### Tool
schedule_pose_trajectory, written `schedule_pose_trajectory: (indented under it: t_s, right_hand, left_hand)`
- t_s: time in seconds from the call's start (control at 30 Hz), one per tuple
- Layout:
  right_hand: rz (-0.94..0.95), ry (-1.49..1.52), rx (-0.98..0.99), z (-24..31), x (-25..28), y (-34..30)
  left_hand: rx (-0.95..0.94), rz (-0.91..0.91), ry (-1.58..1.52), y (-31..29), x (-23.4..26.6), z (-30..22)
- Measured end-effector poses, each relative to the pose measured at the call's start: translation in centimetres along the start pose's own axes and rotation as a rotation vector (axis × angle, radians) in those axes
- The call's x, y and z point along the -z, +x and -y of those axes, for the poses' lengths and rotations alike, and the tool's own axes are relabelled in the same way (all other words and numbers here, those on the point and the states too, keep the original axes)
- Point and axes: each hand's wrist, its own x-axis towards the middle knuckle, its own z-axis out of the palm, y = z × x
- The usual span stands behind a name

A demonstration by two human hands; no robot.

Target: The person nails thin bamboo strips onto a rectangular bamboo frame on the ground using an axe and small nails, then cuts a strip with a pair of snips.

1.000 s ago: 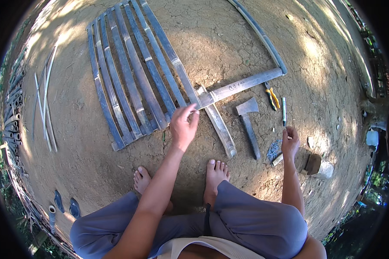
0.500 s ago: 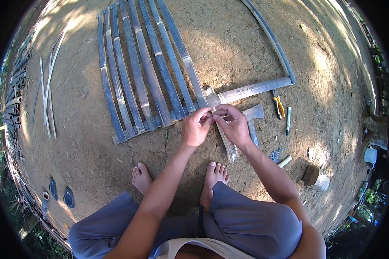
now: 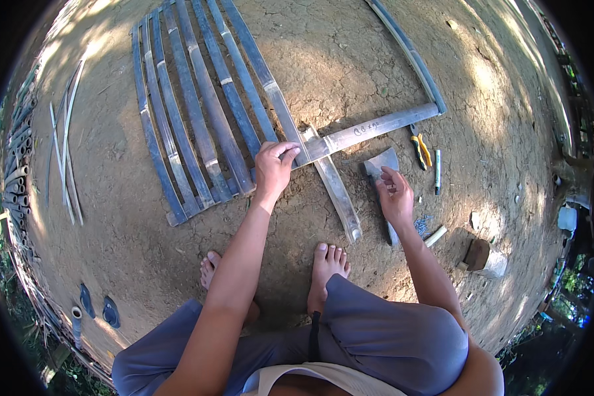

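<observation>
My left hand (image 3: 274, 173) is at the near right corner of a frame of split-bamboo slats (image 3: 212, 109), thumb and fingertips pinched together at the near end of the rightmost slat (image 3: 280, 109). Whatever sits in that pinch is too small to name. My right hand (image 3: 396, 200) hovers over the handle of an axe (image 3: 381, 163), fingers loosely curled and apart, with nothing visible in them. The axe lies on the ground with its metal head pointing away from me. A bamboo crosspiece (image 3: 379, 129) with handwriting runs right from the slats' corner, over a short split-bamboo piece (image 3: 338, 195).
Yellow-handled pliers (image 3: 420, 150) and a marker (image 3: 437, 171) lie right of the axe. A pile of nails (image 3: 421, 226) and a short pale stick (image 3: 435, 236) are near my right forearm. Thin strips (image 3: 66, 145) and sandals (image 3: 110, 311) lie left. A bamboo rail (image 3: 409, 53) stretches away.
My hands, together before over the frame's corner, have parted. The left has moved slightly left onto the slat's end; the right has gone right and down to the axe handle.
</observation>
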Motion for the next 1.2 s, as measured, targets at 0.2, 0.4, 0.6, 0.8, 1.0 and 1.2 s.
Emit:
schedule_pose_trajectory:
  t_s: [0.2,0.4,0.6,0.8,1.0,1.2]
  right_hand:
    - [0.111,-0.292,-0.113,-3.7,1.3,-2.4]
    - [0.23,-0.424,-0.174,-3.3,1.5,-2.8]
    - [0.441,-0.207,-0.38,-0.9,2.8,-0.1]
    - [0.2,-0.088,0.146,5.4,1.1,-1.4]
    - [0.278,-0.324,0.302,11.3,-2.3,0.9]
    - [0.395,-0.503,0.269,11.7,-3.7,1.5]
  left_hand:
    - [-0.102,-0.056,0.007,-0.4,-1.1,-0.3]
    - [-0.248,-0.099,0.081,-0.6,-1.3,-0.1]
    - [-0.24,-0.139,0.087,-1.1,-1.6,0.9]
    - [-0.258,-0.167,0.054,-1.4,-1.8,1.8]
    - [-0.251,-0.149,0.03,-1.3,-1.6,1.3]
    - [-0.205,-0.123,0.029,-1.5,-1.5,1.1]
